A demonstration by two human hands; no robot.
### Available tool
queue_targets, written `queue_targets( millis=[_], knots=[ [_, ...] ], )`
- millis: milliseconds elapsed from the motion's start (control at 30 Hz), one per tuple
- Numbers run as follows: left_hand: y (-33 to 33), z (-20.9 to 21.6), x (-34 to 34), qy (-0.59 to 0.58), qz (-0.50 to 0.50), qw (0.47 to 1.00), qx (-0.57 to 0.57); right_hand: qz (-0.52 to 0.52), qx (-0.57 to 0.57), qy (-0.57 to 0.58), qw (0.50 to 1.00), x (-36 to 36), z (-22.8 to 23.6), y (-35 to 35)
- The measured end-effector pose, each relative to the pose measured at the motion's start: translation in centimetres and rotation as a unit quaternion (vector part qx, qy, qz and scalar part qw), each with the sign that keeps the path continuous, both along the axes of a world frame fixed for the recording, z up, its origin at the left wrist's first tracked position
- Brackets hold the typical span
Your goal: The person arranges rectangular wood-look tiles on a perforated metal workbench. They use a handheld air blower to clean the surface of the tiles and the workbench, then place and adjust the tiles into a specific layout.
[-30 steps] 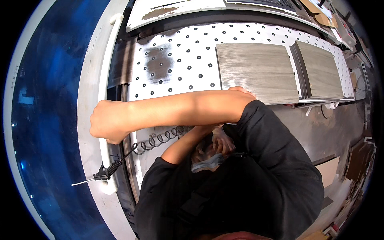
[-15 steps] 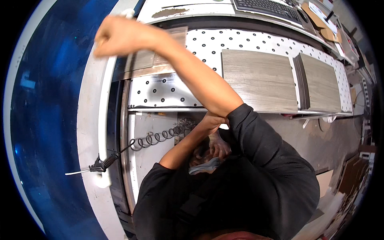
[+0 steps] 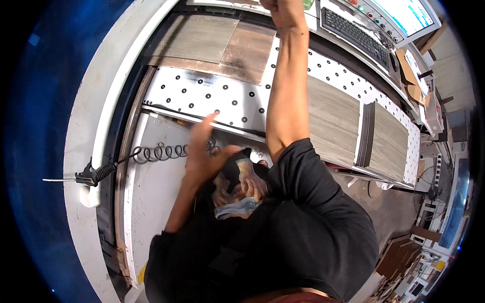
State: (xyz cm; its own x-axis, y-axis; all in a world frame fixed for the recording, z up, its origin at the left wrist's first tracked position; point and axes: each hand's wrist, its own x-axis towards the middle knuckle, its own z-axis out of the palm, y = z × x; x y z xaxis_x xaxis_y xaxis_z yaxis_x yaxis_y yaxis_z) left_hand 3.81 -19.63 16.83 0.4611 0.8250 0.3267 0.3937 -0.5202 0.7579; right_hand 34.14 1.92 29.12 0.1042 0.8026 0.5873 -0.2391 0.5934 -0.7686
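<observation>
My right hand (image 3: 287, 14) is stretched far forward, past the back side of the dotted white table (image 3: 230, 95); the top edge of the picture cuts off most of its fingers, so its grip is hidden. My left hand (image 3: 203, 154) is blurred in front of the table's near edge, thumb and fingers apart, with nothing seen in it. At the table's left end a grey wood-grain panel (image 3: 194, 39) lies on a brown board (image 3: 247, 53). Right of my right forearm a larger grey wood-grain panel (image 3: 331, 118) rests on the table, beside a stack of similar panels (image 3: 389, 141).
An air blow gun (image 3: 88, 175) hangs at the white rail (image 3: 103, 131), its black coiled hose (image 3: 161, 152) running toward my left hand. Behind the table are a keyboard (image 3: 348, 31), a mouse (image 3: 394, 61), a button panel (image 3: 371, 17) and a screen (image 3: 404, 15).
My right hand has swung from above the left rail to far forward. My left hand has come away from my right elbow, moving left, its fingers spreading. The view has turned.
</observation>
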Motion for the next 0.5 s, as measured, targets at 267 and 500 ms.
queue_targets(
  millis=[267,500],
  knots=[
    [-1.7,4.3,-15.8,0.081,0.561,0.713,0.413,-0.052,-0.05,0.028,0.997,2.9,-2.0,-3.4],
    [2.8,4.4,-19.1,0.175,0.59,0.747,0.253,-0.126,-0.242,-0.057,0.96,3.3,-13.7,-9.8]
  ],
)
